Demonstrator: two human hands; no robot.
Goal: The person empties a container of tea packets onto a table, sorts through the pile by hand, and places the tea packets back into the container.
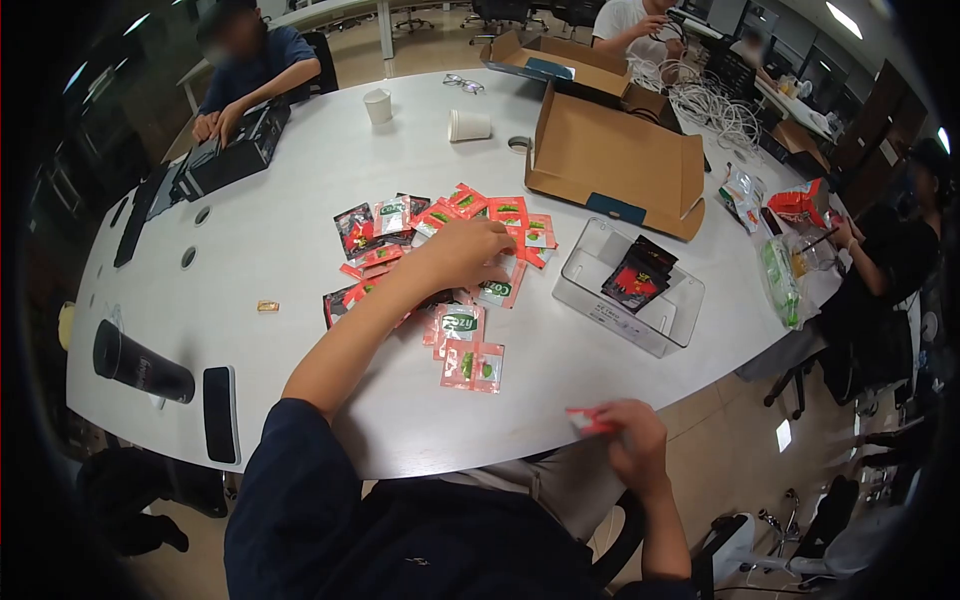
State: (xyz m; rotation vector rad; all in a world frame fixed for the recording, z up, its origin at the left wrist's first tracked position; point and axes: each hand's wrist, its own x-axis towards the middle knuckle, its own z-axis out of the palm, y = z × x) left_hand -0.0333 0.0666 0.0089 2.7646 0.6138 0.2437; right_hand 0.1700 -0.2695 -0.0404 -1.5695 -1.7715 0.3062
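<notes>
My left hand (472, 255) reaches over a spread pile of small red, white and black sachets (463, 205). Its fingers curl down onto a red sachet (502, 284) with a green label; the fingertips are partly hidden. Below this hand, more red sachets (472, 366) lie overlapping in a short row. My right hand (637, 440), slightly blurred, is closed on a red sachet (590, 421) near the table's front edge. A clear plastic box (630, 327) to the right has several black-and-red sachets (638, 275) inside, leaning against each other.
An open cardboard box (610, 150) lies behind the clear box. Two paper cups (379, 106) are farther back, one on its side. At left are a dark tumbler (143, 362) and a phone (220, 415). Snack bags (780, 270) sit at right. Other people work around the table.
</notes>
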